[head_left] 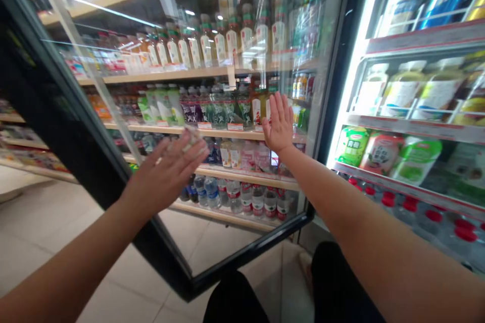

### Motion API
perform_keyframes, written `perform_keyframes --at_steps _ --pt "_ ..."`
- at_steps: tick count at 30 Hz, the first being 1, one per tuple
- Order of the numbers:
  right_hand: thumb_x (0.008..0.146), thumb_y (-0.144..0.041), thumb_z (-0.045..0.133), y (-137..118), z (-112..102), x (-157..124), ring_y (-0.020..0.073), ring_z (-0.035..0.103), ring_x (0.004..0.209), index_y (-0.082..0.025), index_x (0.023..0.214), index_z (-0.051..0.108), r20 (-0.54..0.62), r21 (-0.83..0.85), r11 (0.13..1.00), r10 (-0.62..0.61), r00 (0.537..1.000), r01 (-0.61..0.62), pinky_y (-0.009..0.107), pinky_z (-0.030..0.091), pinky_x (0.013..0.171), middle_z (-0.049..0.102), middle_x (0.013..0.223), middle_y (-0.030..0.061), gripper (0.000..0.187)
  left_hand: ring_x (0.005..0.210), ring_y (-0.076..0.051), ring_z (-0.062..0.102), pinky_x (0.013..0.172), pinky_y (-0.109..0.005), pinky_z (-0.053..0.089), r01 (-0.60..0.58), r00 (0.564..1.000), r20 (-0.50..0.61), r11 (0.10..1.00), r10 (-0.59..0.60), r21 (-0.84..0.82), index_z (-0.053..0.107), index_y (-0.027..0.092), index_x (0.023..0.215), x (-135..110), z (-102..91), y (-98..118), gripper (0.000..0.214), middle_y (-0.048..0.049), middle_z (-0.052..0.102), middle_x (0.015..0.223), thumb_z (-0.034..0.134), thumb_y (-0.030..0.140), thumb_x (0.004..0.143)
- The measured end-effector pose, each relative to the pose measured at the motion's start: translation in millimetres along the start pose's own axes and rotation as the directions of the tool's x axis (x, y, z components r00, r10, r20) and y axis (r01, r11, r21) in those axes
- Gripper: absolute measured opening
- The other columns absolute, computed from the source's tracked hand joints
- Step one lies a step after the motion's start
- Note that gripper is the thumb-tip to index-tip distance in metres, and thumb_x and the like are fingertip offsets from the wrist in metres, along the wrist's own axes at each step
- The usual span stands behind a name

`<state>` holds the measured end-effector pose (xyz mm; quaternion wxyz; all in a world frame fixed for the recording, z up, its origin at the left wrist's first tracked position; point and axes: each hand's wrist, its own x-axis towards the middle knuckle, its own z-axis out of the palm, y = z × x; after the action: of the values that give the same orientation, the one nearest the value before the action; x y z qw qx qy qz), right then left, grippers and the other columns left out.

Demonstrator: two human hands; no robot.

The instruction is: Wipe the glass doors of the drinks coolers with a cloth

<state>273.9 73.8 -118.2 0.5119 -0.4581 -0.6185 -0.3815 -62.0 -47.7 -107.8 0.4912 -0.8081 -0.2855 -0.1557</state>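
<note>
A glass door (242, 242) with a black frame stands swung open in front of me. My left hand (162, 169), smeared by motion, lies with fingers extended against the glass near its left side. A small pale crumpled cloth (193, 140) shows at its fingertips, pressed to the pane; most of it is hidden under the hand. My right hand (279, 122) rests flat on the glass toward the right, fingers up and thumb apart, holding nothing.
To the right is a lit drinks fridge (413, 128) with bottles, pouches and cans on its racks. Through the pane I see shelves of bottled drinks (212, 192). Pale floor tiles (125, 282) and my dark-clothed knees (235, 300) are below.
</note>
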Motion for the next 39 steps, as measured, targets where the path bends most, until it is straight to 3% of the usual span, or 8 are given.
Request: perform_keyframes --at_steps 5,11,15,18,24,31,36,39 --pt "0.105 -0.05 0.007 -1 1 0 0.0203 0.007 0.16 -0.018 0.165 0.016 -0.012 -0.024 1.0 0.009 1.0 -0.009 0.049 0.015 0.13 0.024 0.168 0.0061 0.068 0.155 -0.038 0.015 0.125 -0.062 0.025 0.3 0.947 -0.136 0.953 -0.291 0.049 0.032 0.013 0.16 12 -7.8 -11 0.062 -0.0133 0.028 0.166 0.055 0.021 0.103" --pt "0.106 -0.049 0.008 -1 1 1 0.0194 0.005 0.16 -0.018 0.165 0.013 -0.01 -0.04 0.999 -0.003 1.0 0.003 0.048 0.016 0.13 0.023 0.168 0.006 0.067 0.155 -0.03 0.02 0.13 -0.052 0.022 -0.052 0.998 -0.034 0.996 0.049 -0.074 0.044 0.018 0.154 -1 15.5 17 0.055 -0.0079 0.035 0.163 0.048 0.01 0.1" --pt "0.106 -0.048 0.008 -1 1 0 0.0197 0.007 0.16 -0.018 0.165 0.015 -0.037 -0.067 0.998 -0.014 0.999 0.011 0.048 0.018 0.13 0.026 0.167 0.0068 0.067 0.155 -0.032 0.018 0.129 -0.056 0.021 0.186 0.976 -0.113 0.982 -0.186 -0.006 0.037 0.018 0.158 12 0.8 -2 0.057 -0.0078 0.031 0.165 0.051 0.016 0.102" --pt "0.106 -0.049 0.009 -1 1 0 0.0193 0.006 0.16 -0.018 0.165 0.016 -0.03 -0.051 0.999 -0.006 1.0 0.005 0.047 0.017 0.13 0.026 0.167 0.0064 0.067 0.156 -0.033 0.013 0.13 -0.056 0.019 0.333 0.931 -0.17 0.943 -0.324 0.024 0.036 0.013 0.158 18 4.3 4 0.057 -0.0099 0.028 0.166 0.051 0.018 0.103" --pt "0.105 -0.048 0.009 -1 0 1 0.0194 0.003 0.16 -0.016 0.164 0.02 0.006 -0.054 0.999 0.004 1.0 -0.004 0.047 0.016 0.131 0.022 0.169 0.0067 0.067 0.155 -0.029 0.022 0.13 -0.051 0.022 -0.069 0.996 -0.064 0.991 0.062 -0.118 0.046 0.019 0.153 12 31.2 36 0.056 -0.0063 0.039 0.161 0.044 0.007 0.098" --pt "0.105 -0.048 0.013 -2 -1 2 0.0198 0.001 0.16 -0.017 0.164 0.019 0.063 -0.089 0.996 0.026 0.998 -0.021 0.047 0.014 0.131 0.019 0.17 0.0056 0.067 0.156 -0.035 0.017 0.127 -0.059 0.022 0.272 0.939 -0.207 0.962 -0.274 -0.039 0.034 0.018 0.16 39 21.4 19 0.065 -0.0098 0.032 0.164 0.056 0.017 0.099" --pt "0.106 -0.048 0.01 -3 -1 2 0.0196 0.002 0.16 -0.017 0.164 0.019 0.025 -0.067 0.998 0.011 1.0 -0.009 0.048 0.015 0.131 0.022 0.169 0.0067 0.067 0.155 -0.032 0.021 0.127 -0.052 0.027 -0.045 0.993 -0.115 0.992 0.032 -0.114 0.05 0.014 0.15 41 41.9 55 0.051 -0.0076 0.039 0.161 0.046 0.01 0.099" --pt "0.106 -0.048 0.008 -3 0 2 0.0185 0.003 0.16 -0.017 0.164 0.019 -0.008 -0.057 0.998 0.0 1.0 0.0 0.047 0.016 0.131 0.024 0.168 0.0071 0.066 0.154 -0.031 0.022 0.128 -0.051 0.023 -0.028 0.992 -0.122 0.996 0.017 -0.083 0.048 0.015 0.151 47 35.3 44 0.051 -0.0065 0.036 0.162 0.045 0.011 0.101"
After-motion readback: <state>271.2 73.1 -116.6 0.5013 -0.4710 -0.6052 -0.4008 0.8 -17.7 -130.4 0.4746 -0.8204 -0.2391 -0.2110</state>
